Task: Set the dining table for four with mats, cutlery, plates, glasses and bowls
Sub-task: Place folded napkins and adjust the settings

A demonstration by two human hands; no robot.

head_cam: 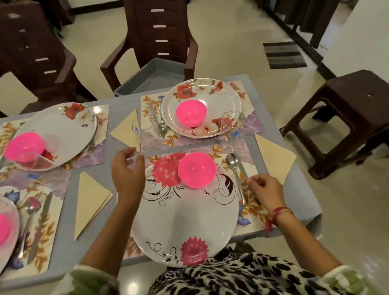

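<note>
Now left hand grips a glass, right hand pinches a knife beside the plate (bowl atop).

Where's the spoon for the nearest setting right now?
Head view, right side: the spoon lies on the mat just right of the near plate, bowl end beside the pink bowl, right hand close by its handle.

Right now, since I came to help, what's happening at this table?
A person is finishing the nearest of four settings. Each mat already carries a plate and pink bowl. Their left hand curls round a clear glass beside the near plate; their right hand fingers the cutlery on its other side, grip unclear. Napkins lie between mats.
</note>
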